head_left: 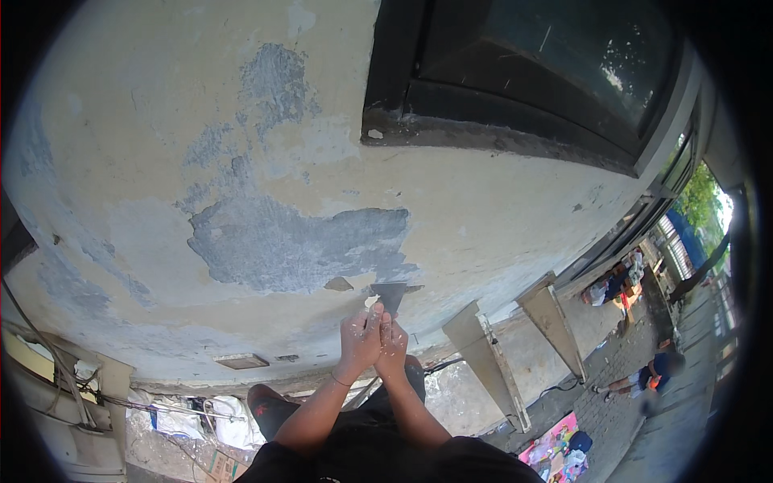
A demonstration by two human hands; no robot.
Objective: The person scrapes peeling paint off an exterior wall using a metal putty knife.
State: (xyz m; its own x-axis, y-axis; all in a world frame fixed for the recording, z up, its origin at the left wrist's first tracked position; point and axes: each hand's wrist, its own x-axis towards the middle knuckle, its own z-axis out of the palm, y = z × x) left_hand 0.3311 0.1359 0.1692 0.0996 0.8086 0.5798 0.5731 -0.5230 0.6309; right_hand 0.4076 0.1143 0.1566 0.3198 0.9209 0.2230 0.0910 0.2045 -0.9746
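Observation:
Both my hands are together low in front of a painted wall (483, 205), around the handle of a scraper with a flat, wide metal blade (389, 294). My left hand (361, 338) and my right hand (392, 345) press side by side, hiding the handle. The blade's edge meets the wall at the lower rim of a bare grey patch (302, 238). A pale paint flake (371, 300) shows just above my left fingers. White specks dust both hands. Left of the blade is a small brownish bare spot (339, 284).
A dark-framed window (513, 115) is set in the wall at upper right. Triangular concrete brackets (483, 356) jut out at right. White sacks (232, 422) and a cardboard box (223, 466) lie below left. A person (655, 371) stands on the paving far right, near a pink mat (546, 441).

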